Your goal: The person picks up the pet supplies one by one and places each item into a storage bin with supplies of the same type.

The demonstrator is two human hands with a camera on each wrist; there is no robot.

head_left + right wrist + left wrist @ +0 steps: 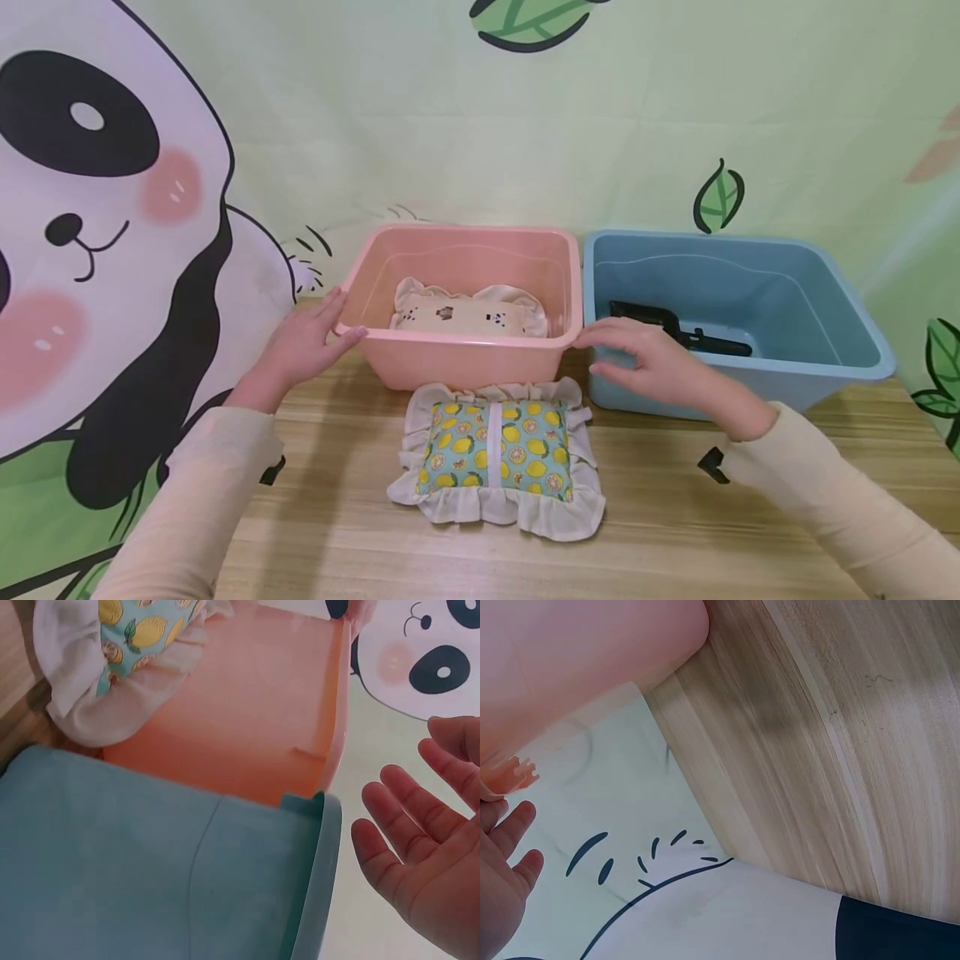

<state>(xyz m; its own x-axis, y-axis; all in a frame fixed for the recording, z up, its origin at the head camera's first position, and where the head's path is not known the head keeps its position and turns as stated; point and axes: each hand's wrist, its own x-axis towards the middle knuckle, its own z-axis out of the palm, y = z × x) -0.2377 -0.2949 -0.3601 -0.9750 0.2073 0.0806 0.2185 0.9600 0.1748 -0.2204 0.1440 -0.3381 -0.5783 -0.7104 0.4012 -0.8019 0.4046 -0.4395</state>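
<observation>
A pink plastic tub (457, 363) stands against the backdrop. My left hand (303, 343) rests on its left rim, fingers extended and thumb near the front corner. My right hand (645, 358) reaches the tub's front right corner, its fingertips overlapping the rim in the head view. In the right wrist view the right fingers (409, 814) are spread and loosely bent, with nothing in them. Inside the tub lies a small cream pillow (468, 317) with a ruffled edge. In front sits a ruffled pillow (531, 450) with a lemon print and a pale central strip.
A blue plastic tub (787, 372) stands close on the right, holding a black scoop-like tool (678, 329) with a handle. Both tubs are on a wood-grain table (337, 533). Behind hangs a light green backdrop (375, 108) printed with a panda and leaves.
</observation>
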